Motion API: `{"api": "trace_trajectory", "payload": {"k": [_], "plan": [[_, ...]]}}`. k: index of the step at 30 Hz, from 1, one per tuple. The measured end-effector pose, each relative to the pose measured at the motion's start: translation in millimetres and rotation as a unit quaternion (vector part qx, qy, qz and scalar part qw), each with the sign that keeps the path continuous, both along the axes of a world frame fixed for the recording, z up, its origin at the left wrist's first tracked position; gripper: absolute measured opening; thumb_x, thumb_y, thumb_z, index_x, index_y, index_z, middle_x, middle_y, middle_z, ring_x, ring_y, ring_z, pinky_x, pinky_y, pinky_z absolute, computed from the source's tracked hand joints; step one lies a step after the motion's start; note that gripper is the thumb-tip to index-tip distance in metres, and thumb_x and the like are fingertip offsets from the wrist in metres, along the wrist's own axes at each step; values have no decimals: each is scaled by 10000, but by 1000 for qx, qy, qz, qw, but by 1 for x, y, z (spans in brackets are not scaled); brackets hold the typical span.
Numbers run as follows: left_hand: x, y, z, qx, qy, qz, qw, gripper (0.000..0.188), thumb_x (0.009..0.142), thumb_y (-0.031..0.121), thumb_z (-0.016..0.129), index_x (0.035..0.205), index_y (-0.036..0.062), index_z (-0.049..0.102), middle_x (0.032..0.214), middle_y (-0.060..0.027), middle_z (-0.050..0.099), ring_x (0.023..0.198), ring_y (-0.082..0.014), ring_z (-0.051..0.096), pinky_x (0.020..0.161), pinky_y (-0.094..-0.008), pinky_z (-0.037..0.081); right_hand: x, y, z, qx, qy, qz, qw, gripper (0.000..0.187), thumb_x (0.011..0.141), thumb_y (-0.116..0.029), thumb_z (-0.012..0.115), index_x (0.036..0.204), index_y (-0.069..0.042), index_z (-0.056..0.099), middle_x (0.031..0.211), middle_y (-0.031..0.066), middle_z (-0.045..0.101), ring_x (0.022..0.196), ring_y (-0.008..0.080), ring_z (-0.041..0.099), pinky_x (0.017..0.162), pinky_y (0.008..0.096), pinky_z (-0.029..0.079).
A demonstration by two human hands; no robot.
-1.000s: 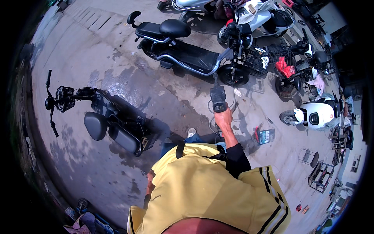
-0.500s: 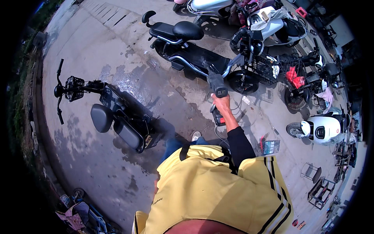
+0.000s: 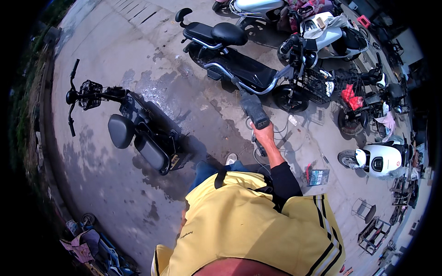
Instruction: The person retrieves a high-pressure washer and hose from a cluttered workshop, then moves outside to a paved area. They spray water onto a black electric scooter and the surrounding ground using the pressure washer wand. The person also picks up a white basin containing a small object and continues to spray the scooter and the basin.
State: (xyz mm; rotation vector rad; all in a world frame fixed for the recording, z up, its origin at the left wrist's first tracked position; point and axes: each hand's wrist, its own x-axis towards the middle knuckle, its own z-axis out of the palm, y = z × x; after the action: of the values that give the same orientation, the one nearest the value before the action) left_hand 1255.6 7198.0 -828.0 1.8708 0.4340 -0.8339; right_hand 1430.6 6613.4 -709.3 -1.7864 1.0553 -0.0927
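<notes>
Scooter with black padded seats and silver tubular rails [image 3: 248,71] stands ahead of me; nearer, a bulky dark-grey power tool with a long nose [image 3: 254,111] extends forward from the right hand [image 3: 264,135], which I see wrapped closed around its handle; the left hand is hidden, so I cannot tell its state.

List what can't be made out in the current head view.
All in the head view:
- Left hand: hidden by the yellow garment.
- Grip under the right hand: covered by that hand and the power tool.
- Tool tip contact: its dark tip overlaps the black scooter; touching or apart, can't tell.
- White scooter at top: cut off by the upper edge.
- Flat blue-green item: too small to identify.
</notes>
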Motion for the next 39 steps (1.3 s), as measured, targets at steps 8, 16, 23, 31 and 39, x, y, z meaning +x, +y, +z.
{"api": "trace_trajectory", "payload": {"k": [8, 16, 23, 31, 39], "plan": [[13, 0, 0, -10, -17, -9, 1000, 278, 958, 270, 646, 1062, 13, 665, 945, -35, 668, 826, -125, 597, 701, -275, 479, -18, 31, 40, -128, -144, -3, 981, 243, 843, -205, 790, 928, 0, 693, 749, 87, 689, 659, 192, 649, 637, 361, 508], [19, 4, -3, -19, -29, -15, 999, 288, 958, 275, 652, 1059, 5, 665, 954, -34, 666, 840, -122, 594, 710, -271, 475, -29, 33, 74, -43, -6, 60, 997, 472, 822, -285, 779, 1224, -75, 647, 1073, 204, 730, 1023, 394, 695, 878, 458, 538], [4, 13, -7, -22, -27, -20, 999, 298, 958, 279, 658, 1057, -2, 665, 962, -32, 665, 853, -119, 592, 718, -268, 471, -53, 46, 36, -98, 73, 29, 992, 489, 839, -249, 687, 1299, -117, 589, 1051, 241, 721, 1032, 455, 672, 875, 530, 524], [-18, 27, -13, -33, -40, -9, 999, 309, 958, 283, 664, 1055, -10, 665, 972, -31, 663, 868, -116, 589, 727, -264, 466, -39, 69, 54, -168, 14, 177, 970, 467, 801, -282, 748, 1187, -98, 560, 941, 245, 716, 912, 495, 666, 820, 567, 512], [-19, 36, -9, 12, -17, -22, 1000, 329, 965, 319, 671, 1054, 4, 645, 968, -8, 623, 895, -110, 552, 760, -296, 463, 26, 88, 51, -190, -10, 172, 967, 598, 793, -227, 730, 1347, -76, 564, 1042, 281, 703, 977, 482, 665, 868, 538, 531]]}}
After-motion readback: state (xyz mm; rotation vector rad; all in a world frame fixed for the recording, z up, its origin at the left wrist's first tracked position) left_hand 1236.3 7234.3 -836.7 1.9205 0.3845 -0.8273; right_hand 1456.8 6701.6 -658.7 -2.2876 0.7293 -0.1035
